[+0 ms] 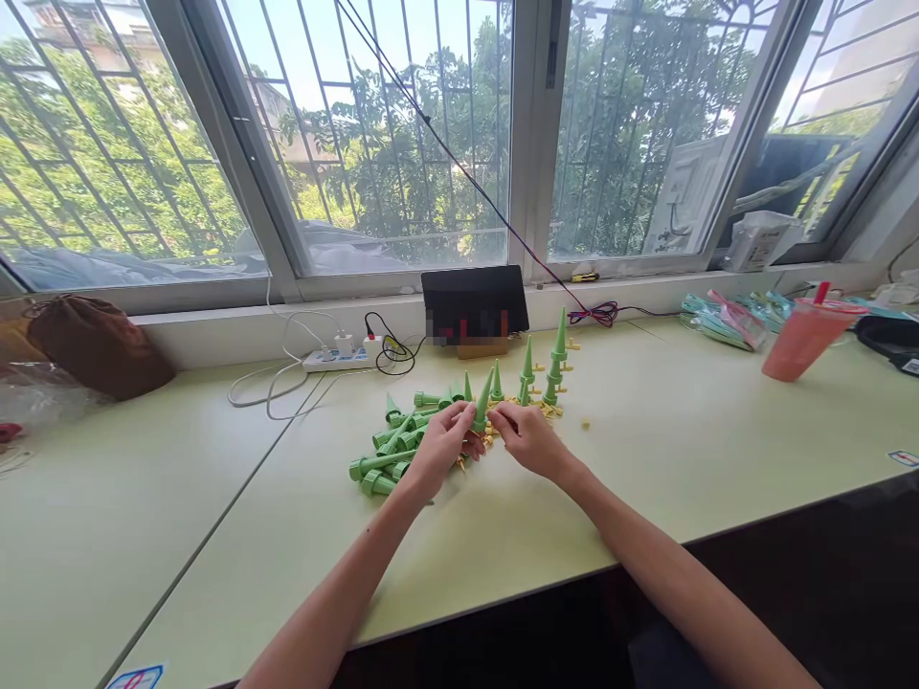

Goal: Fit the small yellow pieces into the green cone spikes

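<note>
Between my two hands a green plastic spike (483,402) points upward, its wider base held in the fingers of my left hand (446,442). My right hand (529,438) is closed close to the right side of that base; whatever its fingertips pinch is too small to make out. Left of my left hand lies a loose pile of green spikes (384,462). Behind my hands are small yellow pieces (551,410) on the table. Stacked green spikes with yellow side pieces (556,359) stand upright behind my right hand, beside a shorter stack (527,362).
A black tablet (475,304) leans near the window wall. Left of it are a white power strip (337,360) with cables and a brown bag (100,346). A red drink cup (810,337) and packaged items (725,321) stand at the right. The table's front edge (503,605) runs below my forearms.
</note>
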Demonstrator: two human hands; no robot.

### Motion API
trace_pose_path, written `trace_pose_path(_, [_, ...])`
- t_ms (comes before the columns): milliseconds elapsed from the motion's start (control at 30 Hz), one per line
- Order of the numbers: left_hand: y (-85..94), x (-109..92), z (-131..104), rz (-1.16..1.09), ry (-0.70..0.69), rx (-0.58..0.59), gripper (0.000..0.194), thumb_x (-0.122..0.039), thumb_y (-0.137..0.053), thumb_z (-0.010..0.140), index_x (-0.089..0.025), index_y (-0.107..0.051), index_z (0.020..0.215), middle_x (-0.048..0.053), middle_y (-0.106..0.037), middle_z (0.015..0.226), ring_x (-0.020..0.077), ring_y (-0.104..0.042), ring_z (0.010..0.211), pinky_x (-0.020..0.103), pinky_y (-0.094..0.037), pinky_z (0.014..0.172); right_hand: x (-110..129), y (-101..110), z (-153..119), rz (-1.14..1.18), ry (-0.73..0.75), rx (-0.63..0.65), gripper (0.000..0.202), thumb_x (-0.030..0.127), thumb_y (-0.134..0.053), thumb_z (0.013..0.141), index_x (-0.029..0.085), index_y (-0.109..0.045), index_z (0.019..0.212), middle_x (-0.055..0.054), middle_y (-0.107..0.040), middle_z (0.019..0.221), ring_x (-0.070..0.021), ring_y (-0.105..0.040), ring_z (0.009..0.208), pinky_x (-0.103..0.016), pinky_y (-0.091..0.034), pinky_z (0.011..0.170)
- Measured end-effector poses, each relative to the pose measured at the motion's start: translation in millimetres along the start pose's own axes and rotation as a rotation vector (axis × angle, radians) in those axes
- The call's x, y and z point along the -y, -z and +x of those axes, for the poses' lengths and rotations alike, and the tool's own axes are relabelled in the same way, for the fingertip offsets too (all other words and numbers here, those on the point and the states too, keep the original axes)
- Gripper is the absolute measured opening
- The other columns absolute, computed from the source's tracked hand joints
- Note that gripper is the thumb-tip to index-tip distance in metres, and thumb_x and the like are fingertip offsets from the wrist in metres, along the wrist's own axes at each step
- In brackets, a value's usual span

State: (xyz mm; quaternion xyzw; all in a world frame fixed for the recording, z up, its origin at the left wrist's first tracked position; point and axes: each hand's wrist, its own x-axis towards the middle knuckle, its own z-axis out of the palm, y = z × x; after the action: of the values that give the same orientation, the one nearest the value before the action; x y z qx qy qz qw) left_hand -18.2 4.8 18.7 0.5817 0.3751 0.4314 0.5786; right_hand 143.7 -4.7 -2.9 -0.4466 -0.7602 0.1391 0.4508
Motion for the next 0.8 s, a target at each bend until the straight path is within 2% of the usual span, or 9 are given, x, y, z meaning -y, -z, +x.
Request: trace_pose_path(800, [2.1, 2.6, 1.1, -0.022, -0.011, 0.015, 0.034, -0.047, -0.063, 0.078, -0.016, -0.058, 0.090, -0.002, -0.056, 0.067, 0.0101, -0.057, 0.051, 0.021, -0.046, 0.048, 0.2, -0.3, 0.9, 0.003, 0.000, 0.009, 0.037, 0.038, -0.037, 0.097, 0.020, -0.038, 0.065, 0.003, -0.040, 0.056, -0.0101, -0.034, 0.051, -0.024, -0.026, 0.051])
